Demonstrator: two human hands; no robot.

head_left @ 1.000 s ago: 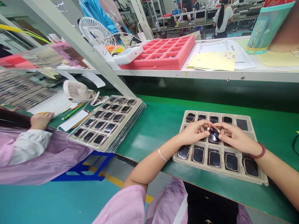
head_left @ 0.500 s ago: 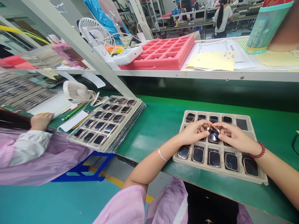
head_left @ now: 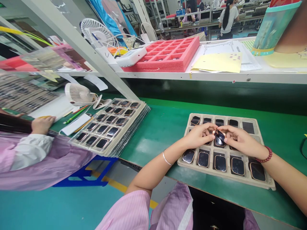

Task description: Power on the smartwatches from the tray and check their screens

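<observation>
A beige tray (head_left: 230, 177) on the green bench holds several dark glass pieces with copper-coloured rims. Over its middle, my left hand (head_left: 200, 134) pinches a copper-coloured frame (head_left: 214, 131) between thumb and fingers. My right hand (head_left: 242, 140) comes from the other side, its fingers closed on a dark glass piece (head_left: 220, 138) that touches the frame. Both hands almost meet, and part of the tray's middle row is hidden under them. One dark glass piece (head_left: 237, 166) lies in the front row.
At the left stands a stack of clear-covered trays (head_left: 129, 127), beside a small white fan (head_left: 78, 94). A co-worker's hand (head_left: 42, 124) rests farther left. The raised shelf (head_left: 216, 76) bears a pink foam tray (head_left: 188, 60), papers and a green cup (head_left: 274, 28).
</observation>
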